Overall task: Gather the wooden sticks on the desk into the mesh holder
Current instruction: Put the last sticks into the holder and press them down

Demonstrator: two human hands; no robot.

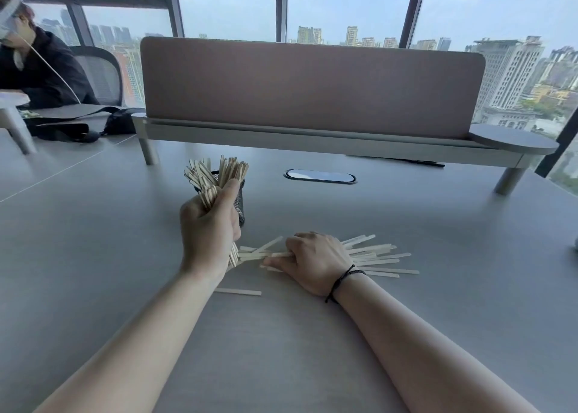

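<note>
My left hand (208, 228) grips an upright bundle of wooden sticks (203, 178) just in front of the black mesh holder (240, 204), which partly hides behind the hand. More sticks stand in the holder. My right hand (312, 261) rests on a loose pile of sticks (375, 256) lying on the grey desk, its fingers curled round a few of them. A single stick (237, 292) lies apart, near my left forearm.
A brown divider panel on a raised shelf (312, 87) spans the back of the desk, with a cable grommet (319, 176) below it. A person in dark clothes (34, 65) sits at the far left beside a black bag (93, 125).
</note>
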